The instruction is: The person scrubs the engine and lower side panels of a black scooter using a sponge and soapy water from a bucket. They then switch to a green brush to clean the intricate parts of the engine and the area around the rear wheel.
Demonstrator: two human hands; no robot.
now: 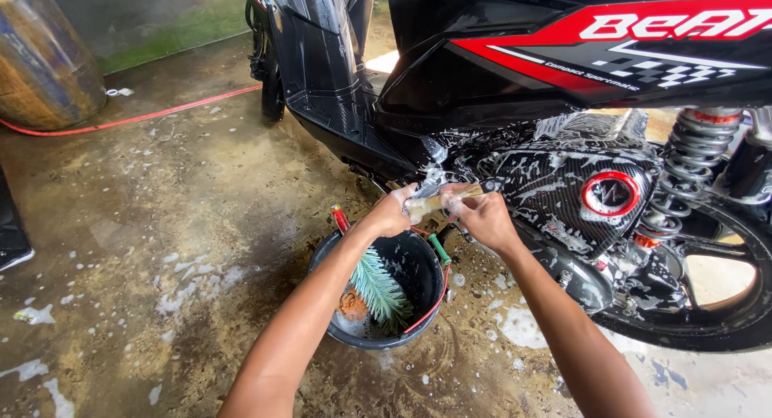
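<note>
A black and red scooter (pixel 515 72) stands on wet concrete, its lower engine cover (pixel 563 185) streaked with soap foam. My left hand (pixel 392 211) and my right hand (pixel 481 217) both grip a wooden-handled brush (pixel 438 199), soapy at its left end, right beside the foamy engine area. Directly below my hands sits a black bucket (pixel 384 337) with a red wire handle. Inside it lie a green bristly brush (pixel 378 288) and something orange.
The rear wheel (pixel 724 305) and the coil shock absorber (pixel 683 177) are at the right. A red hose (pixel 137 117) runs across the floor at the back left, beside a large barrel (pixel 44 56). Foam patches dot the concrete (pixel 177 225).
</note>
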